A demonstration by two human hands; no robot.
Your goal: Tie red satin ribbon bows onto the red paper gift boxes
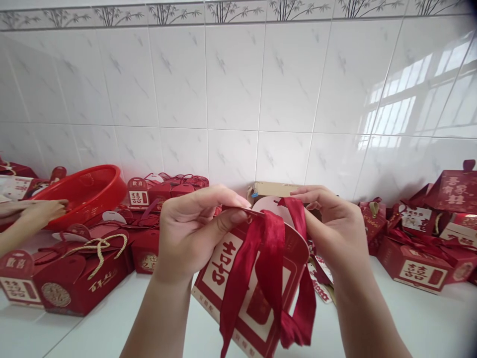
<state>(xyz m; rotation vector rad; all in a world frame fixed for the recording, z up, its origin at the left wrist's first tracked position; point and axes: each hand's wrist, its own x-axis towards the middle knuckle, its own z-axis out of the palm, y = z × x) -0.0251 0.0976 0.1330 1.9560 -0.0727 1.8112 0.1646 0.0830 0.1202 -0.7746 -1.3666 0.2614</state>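
Observation:
A red gift box (212,288) with a cream panel and red lettering is held up at the centre, tilted, above the white table. Red satin ribbon (269,258) passes through its top flaps and hangs down over the front. My left hand (201,223) pinches the upper left edge of the box between thumb and fingers. Opposite it, my right hand (331,228) has its fingers curled at the ribbon by the rear flap. Part of that grip is hidden behind the ribbon and flap.
At left another person's hands (40,214) reach to a red plastic basin (89,194). Red gift boxes with cord handles (78,278) stand at left, more boxes (417,268) at right. A cardboard box (278,189) rests against the tiled wall (231,79). Loose printed tags (320,286) lie behind my right wrist.

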